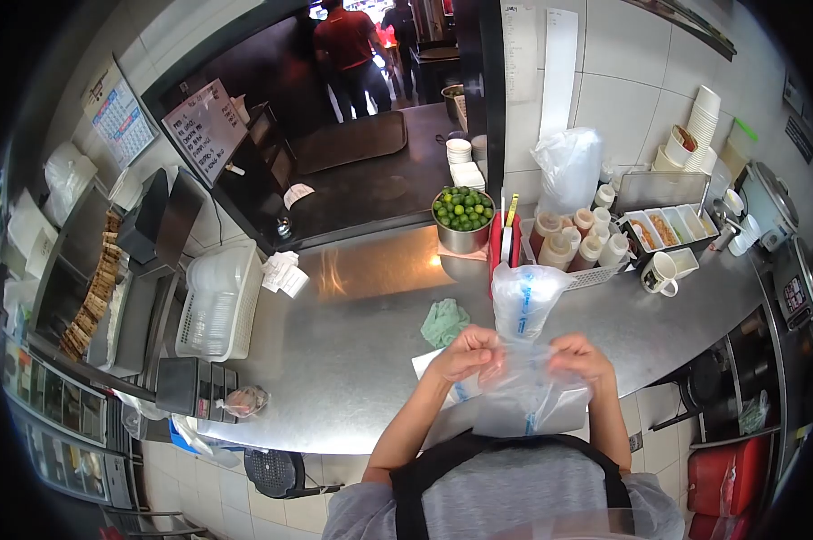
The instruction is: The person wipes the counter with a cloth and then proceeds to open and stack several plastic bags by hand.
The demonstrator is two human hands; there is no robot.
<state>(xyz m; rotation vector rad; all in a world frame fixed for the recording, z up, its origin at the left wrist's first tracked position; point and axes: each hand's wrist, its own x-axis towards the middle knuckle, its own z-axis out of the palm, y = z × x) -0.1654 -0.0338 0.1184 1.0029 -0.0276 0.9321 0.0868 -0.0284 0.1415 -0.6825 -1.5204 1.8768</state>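
Between my two hands a clear plastic bag (pixel 528 387) with blue print is stretched out over the counter's near edge. My left hand (pixel 469 353) pinches its left side, and my right hand (pixel 579 360) grips the right side. Just beyond them stands a clear plastic sleeve (pixel 525 297) with blue print, its contents hard to make out. A crumpled green cloth (pixel 444 322) lies to the left of it. Something white and flat, partly hidden by my left forearm, rests below the cloth.
On the steel counter (pixel 352 360) are a pot of green limes (pixel 463 216), a basket of squeeze bottles (pixel 578 238), a condiment box (pixel 663 229) and a mug (pixel 660 273). A white basket of plastic lids (pixel 217 301) stands left. People (pixel 348 45) are beyond the pass window.
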